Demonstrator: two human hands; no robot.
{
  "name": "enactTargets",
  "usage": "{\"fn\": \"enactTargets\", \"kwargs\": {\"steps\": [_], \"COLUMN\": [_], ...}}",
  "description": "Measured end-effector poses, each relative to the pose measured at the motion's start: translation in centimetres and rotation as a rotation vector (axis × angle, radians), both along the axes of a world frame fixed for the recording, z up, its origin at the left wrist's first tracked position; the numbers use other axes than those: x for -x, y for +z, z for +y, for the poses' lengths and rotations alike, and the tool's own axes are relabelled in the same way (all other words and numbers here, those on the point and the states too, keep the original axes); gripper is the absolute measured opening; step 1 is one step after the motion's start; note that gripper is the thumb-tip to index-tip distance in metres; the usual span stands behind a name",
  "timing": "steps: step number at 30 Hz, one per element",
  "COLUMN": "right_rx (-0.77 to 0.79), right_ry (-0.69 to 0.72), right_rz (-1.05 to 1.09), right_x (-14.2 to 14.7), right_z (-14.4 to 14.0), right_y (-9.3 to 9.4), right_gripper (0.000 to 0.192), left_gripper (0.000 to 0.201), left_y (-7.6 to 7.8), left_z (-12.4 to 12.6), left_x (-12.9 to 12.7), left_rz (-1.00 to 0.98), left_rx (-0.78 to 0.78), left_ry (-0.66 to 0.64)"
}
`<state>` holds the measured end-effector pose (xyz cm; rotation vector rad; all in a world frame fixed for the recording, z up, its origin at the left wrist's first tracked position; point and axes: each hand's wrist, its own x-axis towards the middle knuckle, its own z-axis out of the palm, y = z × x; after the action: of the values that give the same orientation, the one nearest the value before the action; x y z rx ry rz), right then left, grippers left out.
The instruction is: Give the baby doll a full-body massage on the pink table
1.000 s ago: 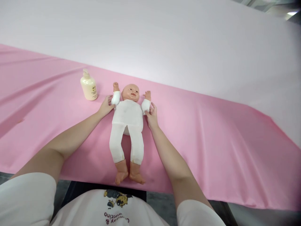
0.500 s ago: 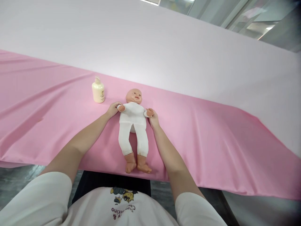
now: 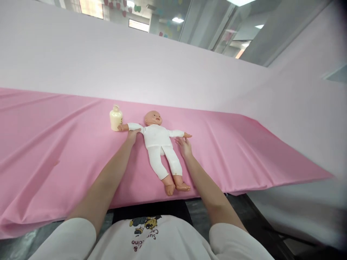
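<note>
Hands (image 3: 132, 135) (image 3: 185, 147) apart, either side of doll (image 3: 158, 136)

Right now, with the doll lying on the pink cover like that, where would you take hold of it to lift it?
Probably by the torso, just below the arms, one hand from each side. The doll lies face up with both arms stretched outward, which leaves its flanks reachable. The left hand and right hand are both near those sides.
</note>
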<state>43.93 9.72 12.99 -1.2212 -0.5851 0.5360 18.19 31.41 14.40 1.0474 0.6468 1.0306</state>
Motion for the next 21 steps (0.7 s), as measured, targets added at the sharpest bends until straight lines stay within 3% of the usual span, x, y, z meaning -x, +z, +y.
{"fn": "enactTargets", "kwargs": {"steps": [3, 7, 9, 12, 17, 21], "right_rx": [0.015, 0.186, 0.301, 0.325, 0.352, 0.330], "right_ry": [-0.023, 0.095, 0.218, 0.395, 0.485, 0.601], "right_rz": [0.100, 0.257, 0.271, 0.213, 0.211, 0.291], "right_x": [2.3, 5.6, 7.2, 9.2, 10.4, 10.0], "right_z": [-2.9, -6.7, -8.5, -10.6, -12.5, -12.8], "right_y": [0.5, 1.8, 2.7, 4.3, 5.6, 5.5], "right_gripper": [0.038, 0.022, 0.023, 0.032, 0.050, 0.039], "left_gripper": [0.042, 0.034, 0.036, 0.038, 0.037, 0.034], "left_y": [0.4, 0.6, 0.5, 0.3, -0.1, -0.1], "left_z": [0.1, 0.3, 0.2, -0.1, -0.5, -0.9], "left_x": [-0.1, -0.1, 0.0, 0.1, 0.6, 1.7], "left_rz": [-0.070, 0.015, 0.042, 0.050, 0.130, 0.185], "left_rx": [0.096, 0.110, 0.085, 0.036, -0.061, -0.150], "left_ry": [0.006, 0.011, 0.011, 0.030, 0.064, 0.079]}}
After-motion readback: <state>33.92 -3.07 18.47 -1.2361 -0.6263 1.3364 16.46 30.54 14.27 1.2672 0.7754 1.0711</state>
